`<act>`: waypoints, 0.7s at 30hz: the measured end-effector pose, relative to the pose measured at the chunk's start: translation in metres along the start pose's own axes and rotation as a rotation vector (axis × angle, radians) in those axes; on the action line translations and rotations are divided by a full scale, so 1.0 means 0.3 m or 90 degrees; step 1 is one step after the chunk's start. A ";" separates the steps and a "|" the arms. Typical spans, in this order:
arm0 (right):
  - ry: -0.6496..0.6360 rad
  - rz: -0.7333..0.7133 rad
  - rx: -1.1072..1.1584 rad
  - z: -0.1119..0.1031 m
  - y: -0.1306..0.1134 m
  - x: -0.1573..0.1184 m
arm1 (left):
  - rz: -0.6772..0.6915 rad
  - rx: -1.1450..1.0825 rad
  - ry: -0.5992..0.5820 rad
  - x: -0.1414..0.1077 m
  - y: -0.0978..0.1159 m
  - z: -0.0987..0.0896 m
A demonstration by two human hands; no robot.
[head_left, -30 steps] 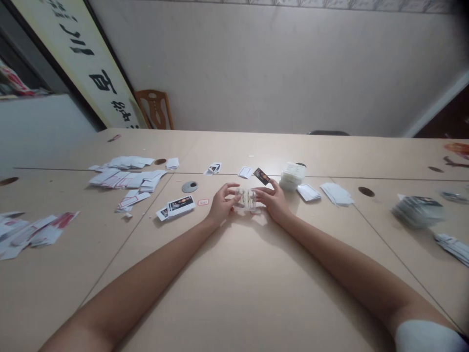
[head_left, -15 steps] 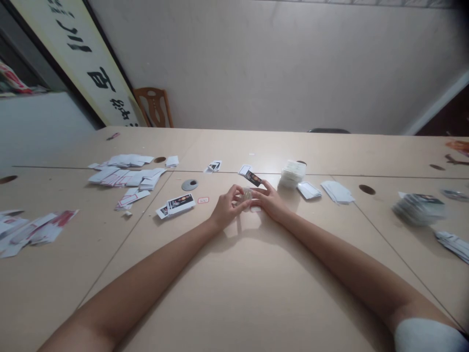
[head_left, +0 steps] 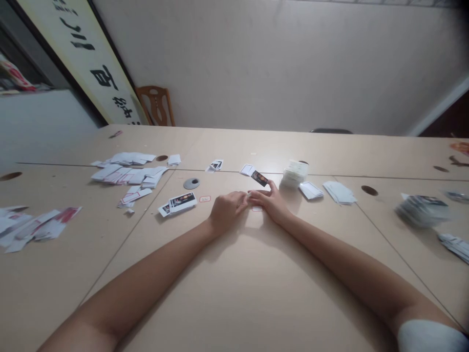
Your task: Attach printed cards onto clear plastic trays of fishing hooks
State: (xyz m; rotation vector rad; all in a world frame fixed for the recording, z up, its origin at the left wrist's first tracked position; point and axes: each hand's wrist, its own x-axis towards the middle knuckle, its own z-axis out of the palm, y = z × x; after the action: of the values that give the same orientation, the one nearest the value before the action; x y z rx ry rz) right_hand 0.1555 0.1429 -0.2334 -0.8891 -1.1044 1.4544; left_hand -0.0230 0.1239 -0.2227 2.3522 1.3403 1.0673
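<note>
My left hand (head_left: 227, 210) is closed at the middle of the table, its fingertips meeting those of my right hand (head_left: 270, 201). Something small and pale shows between the fingertips, mostly hidden. A dark printed card (head_left: 259, 178) is at the raised fingers of my right hand. Just beyond it lies a white card (head_left: 246, 169). A small label with a red border (head_left: 257, 209) lies under my right hand, and a similar label (head_left: 205, 199) is left of my left hand. Printed cards (head_left: 182, 201) lie further left.
Piles of white papers (head_left: 128, 175) cover the left side. A clear stack (head_left: 295, 173), white cards (head_left: 311, 190) and blank slips (head_left: 339, 192) stand to the right. A blurred stack (head_left: 423, 210) is at the far right. A grey disc (head_left: 191, 183) lies left of centre.
The fingers of my left hand have turned over and closed, covering the clear small object that showed between both hands. The camera view has shifted slightly.
</note>
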 end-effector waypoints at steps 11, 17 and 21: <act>0.050 0.026 0.042 0.040 0.006 -0.031 | 0.035 0.153 -0.014 -0.004 0.001 0.002; 0.029 0.025 0.045 0.045 0.007 -0.033 | 0.030 0.202 0.001 -0.006 0.004 0.006; 0.020 0.031 0.053 0.044 0.009 -0.033 | 0.031 0.223 0.003 -0.005 0.004 0.008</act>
State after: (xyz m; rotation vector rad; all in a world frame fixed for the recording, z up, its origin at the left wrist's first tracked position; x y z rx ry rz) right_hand 0.1439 0.1309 -0.2324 -0.8830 -0.9982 1.5107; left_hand -0.0211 0.1224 -0.2247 2.6390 1.5916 0.9128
